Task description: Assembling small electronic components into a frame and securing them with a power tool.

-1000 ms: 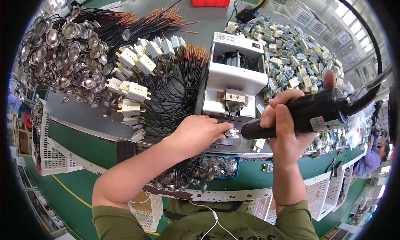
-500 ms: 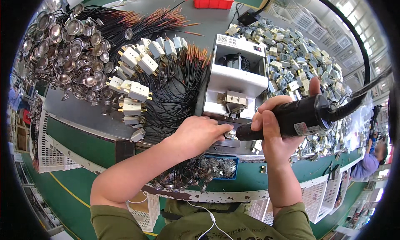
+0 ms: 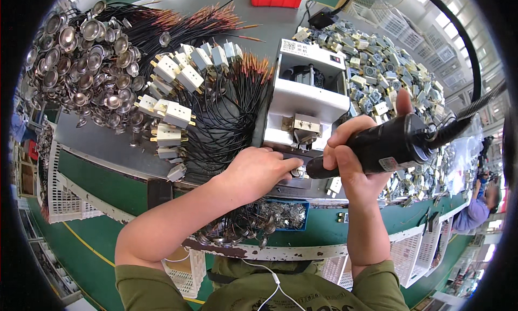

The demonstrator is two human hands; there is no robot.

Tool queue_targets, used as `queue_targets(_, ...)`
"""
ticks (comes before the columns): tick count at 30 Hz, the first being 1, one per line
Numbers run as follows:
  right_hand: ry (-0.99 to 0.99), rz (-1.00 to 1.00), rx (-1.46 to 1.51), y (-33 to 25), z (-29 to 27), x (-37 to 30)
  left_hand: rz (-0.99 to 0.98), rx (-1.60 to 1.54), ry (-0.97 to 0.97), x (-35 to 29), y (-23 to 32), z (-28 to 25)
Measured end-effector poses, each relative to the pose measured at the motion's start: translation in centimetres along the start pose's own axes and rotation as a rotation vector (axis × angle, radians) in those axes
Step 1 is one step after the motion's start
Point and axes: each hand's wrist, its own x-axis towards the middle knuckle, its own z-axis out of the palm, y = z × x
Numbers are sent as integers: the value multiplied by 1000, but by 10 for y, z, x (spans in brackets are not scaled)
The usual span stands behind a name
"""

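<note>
Bright on my feed: daylight from white-paned windows [image 3: 443, 21] upper right, glints off round silver metal discs [image 3: 68, 36], black cylindrical handheld tool [image 3: 386, 144] reasonably sharp, fisheye edges bendy, corners black.

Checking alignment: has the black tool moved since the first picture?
Yes: against the white machine, the black tool has shifted left, toward the left hand.

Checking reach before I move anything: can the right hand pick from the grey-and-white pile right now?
Probably not: the right hand is wrapped around the black tool, so it isn't free, though the pile lies close beside it.
</note>
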Motion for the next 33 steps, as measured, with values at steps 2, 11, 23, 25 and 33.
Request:
queue_targets(2,59,13,96,-1,3,-1,-1,-3,8,0,-1,1)
queue_targets(11,56,15,97,-2,0,-3,51,-8,84,0,-3,4)
queue_targets(23,82,33,59,-5,4,-6,61,19,29,1,-3,2)
queue_targets(25,154,102,147,-6,7,-7,69,14,36,0,-4,4)
queue_targets(33,38,-12,-21,0,5,-8,106,-10,87,0,-6,7)
